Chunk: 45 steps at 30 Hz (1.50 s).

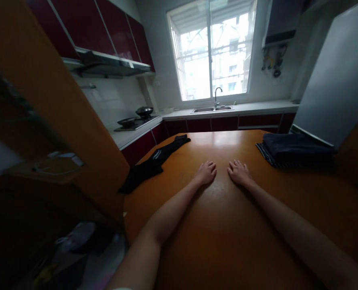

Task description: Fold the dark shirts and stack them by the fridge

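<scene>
Both of my hands lie flat, palms down, on the orange wooden table (227, 225), side by side near its middle. My left hand (207, 172) has its fingers stretched out and holds nothing. My right hand (238, 171) rests the same way, a small gap from the left. A black garment (154, 161) lies spread out at the table's left edge, partly hanging over it. A folded stack of dark clothes (293, 150) sits at the far right of the table. Neither hand touches any cloth.
An orange door or cabinet panel (54, 112) stands close on the left. Behind the table runs a kitchen counter with a sink (213, 108) under a window, and a stove with pans (136, 119). A large grey fridge (338, 80) stands at right. Clutter lies on the floor at lower left.
</scene>
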{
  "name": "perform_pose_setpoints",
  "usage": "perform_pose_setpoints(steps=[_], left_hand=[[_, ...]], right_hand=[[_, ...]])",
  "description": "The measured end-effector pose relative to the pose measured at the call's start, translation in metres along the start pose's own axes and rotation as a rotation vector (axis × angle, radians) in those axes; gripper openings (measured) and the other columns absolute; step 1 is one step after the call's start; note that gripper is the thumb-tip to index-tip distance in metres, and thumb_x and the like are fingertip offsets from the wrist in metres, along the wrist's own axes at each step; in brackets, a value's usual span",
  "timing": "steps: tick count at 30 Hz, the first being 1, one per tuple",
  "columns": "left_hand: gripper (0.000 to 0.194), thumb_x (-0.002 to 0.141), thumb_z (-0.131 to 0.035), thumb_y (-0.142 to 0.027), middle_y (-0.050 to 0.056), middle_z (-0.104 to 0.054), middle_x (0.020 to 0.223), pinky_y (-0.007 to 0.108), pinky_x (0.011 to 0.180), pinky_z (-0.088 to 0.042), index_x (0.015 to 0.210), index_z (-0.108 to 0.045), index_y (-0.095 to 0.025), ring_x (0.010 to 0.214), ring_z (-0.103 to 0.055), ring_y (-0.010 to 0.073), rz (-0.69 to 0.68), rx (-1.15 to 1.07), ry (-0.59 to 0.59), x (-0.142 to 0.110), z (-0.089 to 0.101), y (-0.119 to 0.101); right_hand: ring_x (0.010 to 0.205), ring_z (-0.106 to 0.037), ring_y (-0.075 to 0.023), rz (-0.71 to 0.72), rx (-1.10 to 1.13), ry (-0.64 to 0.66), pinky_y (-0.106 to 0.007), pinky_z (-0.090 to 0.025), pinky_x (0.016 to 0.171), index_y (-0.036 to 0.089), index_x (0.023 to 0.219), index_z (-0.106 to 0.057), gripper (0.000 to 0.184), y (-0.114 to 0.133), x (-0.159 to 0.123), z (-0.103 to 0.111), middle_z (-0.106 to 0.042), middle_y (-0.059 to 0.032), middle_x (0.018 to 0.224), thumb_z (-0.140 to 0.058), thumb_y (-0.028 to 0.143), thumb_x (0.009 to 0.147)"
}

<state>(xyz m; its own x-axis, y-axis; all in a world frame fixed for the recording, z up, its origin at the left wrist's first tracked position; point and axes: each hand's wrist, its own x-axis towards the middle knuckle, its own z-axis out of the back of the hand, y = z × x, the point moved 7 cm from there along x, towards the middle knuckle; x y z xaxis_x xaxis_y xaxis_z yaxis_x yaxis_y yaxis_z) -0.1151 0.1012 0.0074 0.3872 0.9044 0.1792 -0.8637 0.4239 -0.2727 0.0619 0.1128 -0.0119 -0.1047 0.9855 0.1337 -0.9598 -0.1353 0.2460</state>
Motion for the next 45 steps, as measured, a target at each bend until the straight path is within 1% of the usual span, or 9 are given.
perform_pose_setpoints(steps=[9, 17, 22, 25, 28, 32, 35, 39, 45], left_hand=[[0.047, 0.102, -0.039, -0.04, 0.006, -0.042, 0.159, 0.052, 0.122, -0.026, 0.143, -0.054, -0.024, 0.149, -0.033, 0.0266, -0.065, 0.03, 0.049, -0.004, -0.004, 0.004], [0.044, 0.101, -0.041, -0.038, 0.009, -0.049, 0.153, 0.053, 0.119, -0.031, 0.137, -0.06, -0.021, 0.144, -0.041, 0.0261, -0.125, 0.02, 0.002, -0.001, -0.007, 0.006], [0.036, 0.099, -0.046, -0.032, 0.005, -0.057, 0.146, 0.036, 0.116, -0.038, 0.128, -0.067, -0.022, 0.133, -0.052, 0.0179, -0.128, 0.025, -0.029, -0.001, 0.0, 0.01], [0.032, 0.097, -0.049, -0.03, 0.005, -0.063, 0.139, 0.031, 0.113, -0.04, 0.118, -0.072, -0.023, 0.127, -0.056, 0.0172, -0.051, 0.05, -0.056, 0.002, 0.012, 0.034], [0.032, 0.095, -0.05, -0.026, 0.009, -0.061, 0.14, 0.041, 0.118, -0.035, 0.118, -0.072, -0.02, 0.133, -0.052, 0.0226, 0.16, 0.1, -0.15, -0.003, 0.04, 0.083], [0.044, 0.095, -0.043, -0.018, 0.017, -0.042, 0.157, 0.056, 0.123, -0.015, 0.133, -0.063, -0.013, 0.151, -0.026, 0.0316, 0.565, 0.179, -0.363, -0.04, 0.093, 0.163], [0.046, 0.094, -0.042, -0.019, 0.017, -0.037, 0.159, 0.059, 0.122, -0.013, 0.136, -0.062, -0.014, 0.152, -0.021, 0.0343, 0.791, 0.212, -0.454, -0.074, 0.116, 0.204], [0.044, 0.093, -0.046, -0.023, 0.015, -0.044, 0.154, 0.05, 0.118, -0.028, 0.132, -0.066, -0.019, 0.143, -0.038, 0.0332, 0.905, 0.219, -0.453, -0.092, 0.12, 0.223], [0.04, 0.093, -0.047, -0.026, 0.021, -0.051, 0.145, 0.052, 0.106, -0.038, 0.123, -0.07, -0.014, 0.128, -0.05, 0.0384, 0.897, 0.236, -0.393, -0.085, 0.114, 0.215]], right_hand=[[0.148, -0.033, -0.0322, 0.087, -0.035, -0.041, -0.055, -0.027, 0.118, 0.013, 0.144, -0.053, 0.056, -0.016, 0.009, -0.015, -0.04, -0.0179, 0.159, -0.032, 0.041, 0.1], [0.146, -0.037, -0.0332, 0.111, -0.038, -0.057, -0.056, -0.029, 0.116, 0.013, 0.141, -0.056, 0.056, -0.016, 0.006, -0.013, -0.043, -0.0195, 0.156, -0.032, 0.042, 0.1], [0.146, -0.036, -0.0331, 0.113, -0.033, -0.054, -0.056, -0.03, 0.116, 0.013, 0.141, -0.056, 0.055, -0.016, 0.006, -0.014, -0.043, -0.0192, 0.156, -0.033, 0.041, 0.1], [0.146, -0.037, -0.0335, 0.122, -0.032, -0.056, -0.057, -0.03, 0.116, 0.012, 0.141, -0.056, 0.055, -0.017, 0.006, -0.014, -0.043, -0.0192, 0.156, -0.033, 0.04, 0.1], [0.146, -0.038, -0.0329, 0.13, -0.033, -0.06, -0.056, -0.03, 0.116, 0.013, 0.141, -0.056, 0.054, -0.017, 0.005, -0.014, -0.044, -0.0185, 0.156, -0.033, 0.04, 0.1], [0.146, -0.037, -0.0332, 0.134, -0.041, -0.045, -0.056, -0.029, 0.117, 0.012, 0.142, -0.055, 0.055, -0.017, 0.005, -0.014, -0.043, -0.0184, 0.157, -0.031, 0.04, 0.101], [0.146, -0.037, -0.033, 0.128, -0.043, -0.045, -0.055, -0.03, 0.116, 0.013, 0.141, -0.056, 0.054, -0.017, 0.006, -0.014, -0.043, -0.0181, 0.157, -0.033, 0.04, 0.101], [0.145, -0.038, -0.0335, 0.123, -0.027, -0.066, -0.056, -0.031, 0.115, 0.015, 0.139, -0.058, 0.052, -0.017, 0.006, -0.014, -0.045, -0.0179, 0.155, -0.034, 0.04, 0.1], [0.145, -0.039, -0.0341, 0.129, -0.019, -0.077, -0.057, -0.032, 0.114, 0.014, 0.139, -0.058, 0.053, -0.017, 0.005, -0.013, -0.045, -0.0188, 0.155, -0.034, 0.04, 0.1]])
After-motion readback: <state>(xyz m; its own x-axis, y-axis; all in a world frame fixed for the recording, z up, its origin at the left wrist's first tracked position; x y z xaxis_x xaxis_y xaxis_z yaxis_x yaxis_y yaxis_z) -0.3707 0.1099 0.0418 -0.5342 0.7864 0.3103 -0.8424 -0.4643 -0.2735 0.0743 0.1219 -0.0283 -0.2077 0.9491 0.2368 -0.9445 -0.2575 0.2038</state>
